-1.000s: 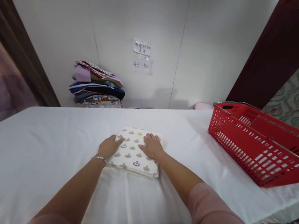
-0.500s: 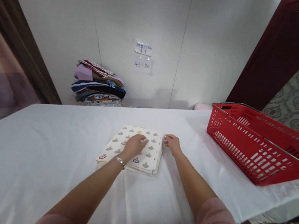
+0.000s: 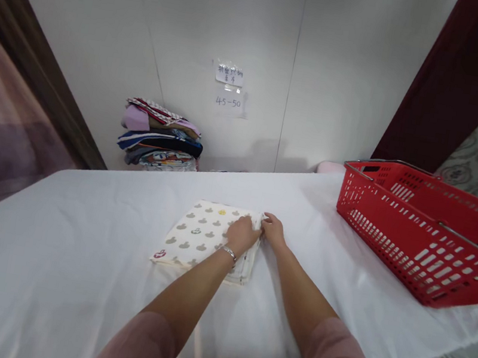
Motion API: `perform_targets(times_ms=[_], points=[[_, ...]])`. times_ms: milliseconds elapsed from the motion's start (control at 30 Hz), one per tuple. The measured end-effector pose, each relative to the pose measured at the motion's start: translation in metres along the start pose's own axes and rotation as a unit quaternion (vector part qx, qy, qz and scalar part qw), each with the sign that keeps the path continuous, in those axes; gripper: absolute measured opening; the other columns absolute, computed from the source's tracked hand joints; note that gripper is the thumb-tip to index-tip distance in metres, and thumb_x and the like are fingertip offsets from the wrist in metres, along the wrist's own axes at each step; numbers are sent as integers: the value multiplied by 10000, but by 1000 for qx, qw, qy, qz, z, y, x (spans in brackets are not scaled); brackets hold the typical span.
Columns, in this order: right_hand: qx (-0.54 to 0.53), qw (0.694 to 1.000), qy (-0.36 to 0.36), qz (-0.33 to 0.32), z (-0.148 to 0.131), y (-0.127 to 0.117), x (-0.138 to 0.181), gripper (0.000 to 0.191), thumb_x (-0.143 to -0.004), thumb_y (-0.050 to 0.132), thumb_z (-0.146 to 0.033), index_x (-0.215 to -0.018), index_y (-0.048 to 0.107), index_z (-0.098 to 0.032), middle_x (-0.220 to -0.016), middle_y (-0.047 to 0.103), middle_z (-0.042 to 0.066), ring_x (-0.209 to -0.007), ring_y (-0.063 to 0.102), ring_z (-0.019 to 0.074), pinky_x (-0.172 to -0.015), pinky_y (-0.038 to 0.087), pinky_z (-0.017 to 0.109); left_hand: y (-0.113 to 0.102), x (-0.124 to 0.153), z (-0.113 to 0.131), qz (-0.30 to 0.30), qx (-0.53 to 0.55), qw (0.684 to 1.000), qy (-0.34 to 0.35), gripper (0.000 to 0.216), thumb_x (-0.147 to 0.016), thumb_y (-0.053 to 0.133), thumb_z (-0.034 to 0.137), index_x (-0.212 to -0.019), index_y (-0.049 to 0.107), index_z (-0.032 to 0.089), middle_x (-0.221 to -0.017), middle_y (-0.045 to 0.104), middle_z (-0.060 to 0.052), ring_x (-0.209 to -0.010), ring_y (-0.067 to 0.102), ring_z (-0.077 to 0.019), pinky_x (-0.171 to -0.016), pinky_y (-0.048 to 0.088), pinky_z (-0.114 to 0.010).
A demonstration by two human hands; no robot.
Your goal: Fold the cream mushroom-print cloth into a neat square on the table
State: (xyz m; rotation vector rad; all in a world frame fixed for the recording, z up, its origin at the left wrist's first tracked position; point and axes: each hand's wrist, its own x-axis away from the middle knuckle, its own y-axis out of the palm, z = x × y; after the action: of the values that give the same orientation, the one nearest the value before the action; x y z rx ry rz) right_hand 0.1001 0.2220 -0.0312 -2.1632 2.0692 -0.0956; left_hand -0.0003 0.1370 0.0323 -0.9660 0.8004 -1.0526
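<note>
A folded cream cloth [image 3: 198, 236] printed with small grey shapes lies flat on the white table [image 3: 73, 249]. My left hand [image 3: 242, 235], a thin bracelet on its wrist, rests on the cloth's far right part with fingers curled at the edge. My right hand [image 3: 272, 230] is right beside it at the cloth's far right corner, fingers bent and pinching the fabric edge. Both hands meet at that corner.
A red plastic basket [image 3: 416, 231] with metal handles stands on the table's right side. A stack of folded coloured clothes [image 3: 160, 136] sits beyond the table against the white wall, under two paper labels [image 3: 229, 86]. Dark wood frames stand at left and right.
My left hand slid across the cloth from its left edge to its right edge. My right hand left the top of the cloth and came to its far right corner.
</note>
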Motion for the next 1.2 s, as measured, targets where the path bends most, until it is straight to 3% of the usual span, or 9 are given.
perform_targets(times_ms=[267,533,800,1033,1200], points=[[-24,999,-1,-36,-1,-1,-6,324,-653,536,-231,-931,683,-151,-659,651,-1,-514,550,119,-491,461,228,6,4,-6,27,20,999,5,161,-800,506,320,-877,583,201,-952,642,-59,-911,599,-204,-767,412,-298],[-25,999,2,-48,-4,-7,-2,340,-662,551,-230,-957,698,-149,-604,634,-1,-444,512,106,-417,413,217,6,7,-6,44,28,999,8,192,-845,463,325,-871,602,196,-940,650,-63,-882,595,-196,-749,407,-288],[13,999,-47,-19,2,-1,-5,369,-658,519,-216,-972,699,-146,-783,689,28,-648,594,146,-658,497,276,1,-2,0,15,26,999,-12,315,-802,502,467,-905,603,186,-1007,644,-84,-900,610,-234,-729,426,-314],[50,996,-79,-3,4,0,-8,352,-671,522,-218,-969,707,-192,-955,690,34,-798,608,165,-821,475,312,4,-11,3,12,1,1000,-4,238,-799,515,376,-923,593,189,-1035,639,-84,-917,611,-221,-736,427,-296],[62,994,-86,-6,4,2,-10,344,-655,498,-183,-926,710,-197,-944,689,30,-813,603,171,-837,469,315,6,-12,0,7,1,1000,-12,215,-844,453,344,-885,605,198,-993,655,-78,-890,616,-213,-725,422,-302]])
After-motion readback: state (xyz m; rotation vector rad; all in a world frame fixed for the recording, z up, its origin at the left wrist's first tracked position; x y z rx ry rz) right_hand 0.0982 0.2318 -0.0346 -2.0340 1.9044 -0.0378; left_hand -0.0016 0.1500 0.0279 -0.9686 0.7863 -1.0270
